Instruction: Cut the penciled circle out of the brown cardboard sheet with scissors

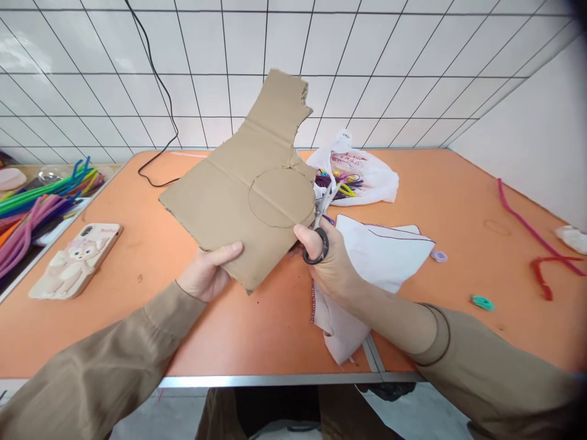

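White tiles (206,43) back an orange table (257,342), above which a person tilts a piece of cardboard (215,208) between both hands. The left hand (206,278) pinches its near-left edge, thumb flat on top and the other fingers tucked underneath, mostly out of sight. At its right edge, the right hand (334,263) grips scissors (323,208), thumb in the black loop; the other fingers curl around the far side, and whether they press together cannot be told. The blades point away from the body, beside a circle (279,198) drawn on the cardboard; whether they bite into it is unclear.

Trouble could come from several sides. The circle runs close to the right edge, leaving little margin, so a small slip might carry the blades inside the line. A crease crosses the circle, and the sheet could buckle there under pressure. Held from the near-left edge, the circle's side may sag or twist. The right thumb's tip sits against the cardboard, where it could hinder a turn. Beyond the cardboard's right edge, the bag (378,177) lies near the tips and could snag; the white cloth (389,253), nearer the body, might catch too.
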A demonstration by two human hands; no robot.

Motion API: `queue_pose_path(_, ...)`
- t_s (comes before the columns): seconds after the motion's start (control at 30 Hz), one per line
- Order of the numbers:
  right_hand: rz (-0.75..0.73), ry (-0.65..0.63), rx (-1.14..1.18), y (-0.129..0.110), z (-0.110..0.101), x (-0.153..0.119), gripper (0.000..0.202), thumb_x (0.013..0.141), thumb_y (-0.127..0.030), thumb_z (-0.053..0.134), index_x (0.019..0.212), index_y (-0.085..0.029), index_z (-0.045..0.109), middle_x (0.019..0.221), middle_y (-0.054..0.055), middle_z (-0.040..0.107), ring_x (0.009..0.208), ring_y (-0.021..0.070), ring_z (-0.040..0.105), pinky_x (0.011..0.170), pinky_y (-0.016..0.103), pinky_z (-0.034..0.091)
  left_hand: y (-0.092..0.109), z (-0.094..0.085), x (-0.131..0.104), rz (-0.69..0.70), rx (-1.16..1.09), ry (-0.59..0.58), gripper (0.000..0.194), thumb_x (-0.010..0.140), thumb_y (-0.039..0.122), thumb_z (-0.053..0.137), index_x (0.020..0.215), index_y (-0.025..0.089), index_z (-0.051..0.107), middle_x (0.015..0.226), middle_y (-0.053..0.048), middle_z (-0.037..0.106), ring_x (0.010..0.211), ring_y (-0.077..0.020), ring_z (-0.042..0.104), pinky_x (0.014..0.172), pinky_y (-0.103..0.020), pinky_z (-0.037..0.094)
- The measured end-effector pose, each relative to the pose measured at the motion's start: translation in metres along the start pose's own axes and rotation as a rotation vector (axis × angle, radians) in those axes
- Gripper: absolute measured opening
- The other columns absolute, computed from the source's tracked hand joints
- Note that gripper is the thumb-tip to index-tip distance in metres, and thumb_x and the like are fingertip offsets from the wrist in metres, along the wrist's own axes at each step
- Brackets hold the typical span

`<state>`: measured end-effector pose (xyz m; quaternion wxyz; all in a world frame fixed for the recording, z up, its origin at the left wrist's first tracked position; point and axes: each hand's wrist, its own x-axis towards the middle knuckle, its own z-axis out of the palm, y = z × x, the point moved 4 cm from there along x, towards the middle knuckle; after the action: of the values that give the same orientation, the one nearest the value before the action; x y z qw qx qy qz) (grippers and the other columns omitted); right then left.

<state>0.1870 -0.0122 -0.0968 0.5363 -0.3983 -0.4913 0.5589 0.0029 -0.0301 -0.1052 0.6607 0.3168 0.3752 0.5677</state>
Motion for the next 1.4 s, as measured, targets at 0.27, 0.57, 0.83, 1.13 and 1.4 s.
queue_pose_path(0.27, 0.165, -0.632, -0.131, 0.003, -0.014, 0.003, 0.056, 0.057, -0.056, 0.084, 0.092, -0.019, 0.060, 0.066, -0.001, 0.065, 0.058, 0.0138, 0.060, 0.056, 0.026, 0.047, 0.071, -0.049, 0.010, 0.151, 0.041, 0.225, 0.066, 0.050, 0.001, 0.068, 0.114, 0.018, 0.067, 0.086, -0.004, 0.078, 0.101, -0.0344, 0.070, 0.089, -0.048, 0.060)
queue_pose_path(0.57, 0.197, -1.022, -0.683, -0.023, -0.033, 0.005, 0.060, 0.061, -0.045, 0.085, 0.113, -0.018, 0.073, 0.077, 0.002, 0.069, 0.068, 0.0159, 0.061, 0.056, 0.025, 0.046, 0.069, -0.052, 0.005, 0.047, 0.046, 0.257, 0.055, 0.054, 0.004, 0.063, 0.108, 0.011, 0.067, 0.078, -0.005, 0.077, 0.095, -0.0317, 0.072, 0.088, -0.045, 0.060)
queue_pose_path(0.83, 0.226, -1.115, -0.745, -0.023, -0.020, -0.009, 0.052, 0.060, -0.034, 0.085, 0.111, -0.023, 0.076, 0.063, -0.003, 0.066, 0.057, 0.0135, 0.060, 0.050, 0.022, 0.044, 0.061, -0.045, 0.003, -0.050, 0.146, 0.268, 0.040, 0.054, 0.010, 0.065, 0.093, 0.011, 0.071, 0.073, -0.008, 0.076, 0.099, -0.0356, 0.070, 0.090, -0.047, 0.058)
queue_pose_path(1.13, 0.301, -1.142, -0.525, -0.027, -0.029, -0.012, 0.046, 0.062, -0.040, 0.085, 0.104, -0.022, 0.078, 0.065, 0.000, 0.070, 0.057, 0.0155, 0.065, 0.049, 0.022, 0.048, 0.066, -0.051, 0.002, -0.046, 0.168, 0.321, 0.036, 0.056, 0.011, 0.062, 0.091, 0.009, 0.071, 0.075, -0.010, 0.076, 0.102, -0.0362, 0.069, 0.091, -0.048, 0.058)
queue_pose_path(1.4, 0.249, -1.096, -0.626, -0.023, -0.009, -0.017, 0.025, 0.056, -0.037, 0.088, 0.074, -0.023, 0.078, 0.048, -0.007, 0.059, 0.042, 0.0094, 0.050, 0.042, 0.022, 0.039, 0.062, -0.039, 0.000, -0.132, 0.236, 0.259, 0.041, 0.057, 0.010, 0.063, 0.098, 0.009, 0.072, 0.082, -0.011, 0.076, 0.103, -0.0383, 0.068, 0.092, -0.053, 0.055)
